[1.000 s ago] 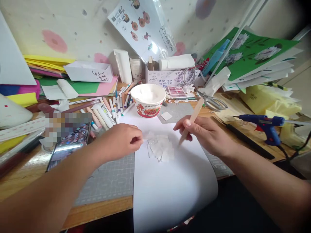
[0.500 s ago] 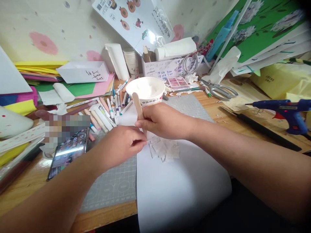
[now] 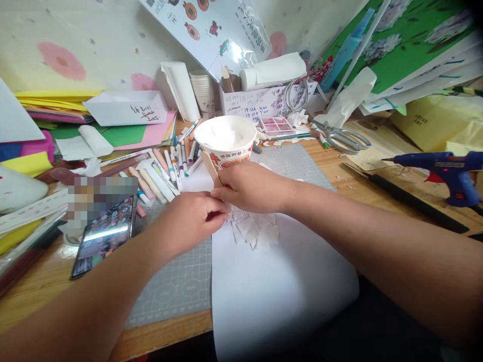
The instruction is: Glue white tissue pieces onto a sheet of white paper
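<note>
My right hand [image 3: 254, 186] is closed around a wooden craft stick [image 3: 211, 170], whose upper end shows left of the knuckles. Close beside it, my left hand [image 3: 196, 213] has its fingertips pinched together; whatever sits between them is too small to make out. Just below the fingertips lies a loose pile of small white paper pieces [image 3: 256, 231] on a large white sheet [image 3: 279, 286]. Behind the right hand stands a white paper cup [image 3: 226, 133] with red print, its lower part hidden by the hand and wrist.
A phone [image 3: 103, 236] lies left, on the grey cutting mat [image 3: 173, 286] and table. Markers [image 3: 179, 158] are scattered behind it. On the right are scissors [image 3: 341, 138], a black-handled tool [image 3: 411, 201] and a blue glue gun [image 3: 449, 173]. A marked white box [image 3: 260, 103] stands behind.
The top of the craft stick has dropped lower beside the cup and tilted left. More of the cup's printed side shows. Both hands stay nearly in place, and the view shifts slightly.
</note>
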### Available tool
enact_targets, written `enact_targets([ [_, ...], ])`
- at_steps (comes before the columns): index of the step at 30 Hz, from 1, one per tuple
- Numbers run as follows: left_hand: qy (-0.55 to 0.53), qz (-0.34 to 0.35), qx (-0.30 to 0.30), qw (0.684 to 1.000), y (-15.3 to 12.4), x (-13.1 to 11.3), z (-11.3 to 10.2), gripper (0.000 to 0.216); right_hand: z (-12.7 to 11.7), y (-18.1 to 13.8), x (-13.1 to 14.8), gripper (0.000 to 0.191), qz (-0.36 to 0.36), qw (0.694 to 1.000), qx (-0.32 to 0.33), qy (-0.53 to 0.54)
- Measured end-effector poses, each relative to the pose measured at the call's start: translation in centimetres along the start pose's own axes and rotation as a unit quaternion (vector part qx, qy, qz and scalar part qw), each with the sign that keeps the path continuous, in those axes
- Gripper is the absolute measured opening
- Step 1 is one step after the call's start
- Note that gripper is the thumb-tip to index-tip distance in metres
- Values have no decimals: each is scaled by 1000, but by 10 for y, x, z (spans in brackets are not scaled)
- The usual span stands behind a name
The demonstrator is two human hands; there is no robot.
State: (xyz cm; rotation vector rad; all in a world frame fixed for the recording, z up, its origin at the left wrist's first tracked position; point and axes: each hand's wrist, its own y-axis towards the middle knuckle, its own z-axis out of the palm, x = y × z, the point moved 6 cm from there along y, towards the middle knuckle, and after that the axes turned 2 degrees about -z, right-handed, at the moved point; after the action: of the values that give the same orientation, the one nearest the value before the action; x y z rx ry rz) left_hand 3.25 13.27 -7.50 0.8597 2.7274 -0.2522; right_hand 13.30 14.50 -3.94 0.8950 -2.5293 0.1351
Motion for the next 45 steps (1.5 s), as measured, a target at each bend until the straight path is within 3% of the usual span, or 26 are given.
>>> enact_targets([
  [8,8,1,-48,999,0,-6,1,21,-2,5,1,25,5,998,22,-56],
  [16,12,-17,-45,999,1,-5,2,19,1,8,-6,29,5,1000,-6,-1],
  [20,3,-22,-35,999,1,-6,2,20,-8,5,-14,24,35,990,-70,116],
  [25,-35,-63,-28,997,-1,-2,0,11,-41,-27,-39,25,34,931,-214,294],
  [27,-40,-81,-29,995,-1,2,-1,8,-48,-44,-53,26,33,939,-221,260],
  [30,-43,-97,-39,994,-1,8,-4,6,-46,-62,-80,26,82,970,-174,147],
  [34,-64,-101,-114,986,-5,14,-16,8,-34,-63,-106,25,115,983,-133,61],
  [38,-76,-82,-183,977,-11,14,-25,10,-24,-48,-112,17,112,987,-116,-17],
  [45,-88,-43,-206,974,-15,6,-30,12,-9,-32,-105,12,135,983,-95,-84],
])
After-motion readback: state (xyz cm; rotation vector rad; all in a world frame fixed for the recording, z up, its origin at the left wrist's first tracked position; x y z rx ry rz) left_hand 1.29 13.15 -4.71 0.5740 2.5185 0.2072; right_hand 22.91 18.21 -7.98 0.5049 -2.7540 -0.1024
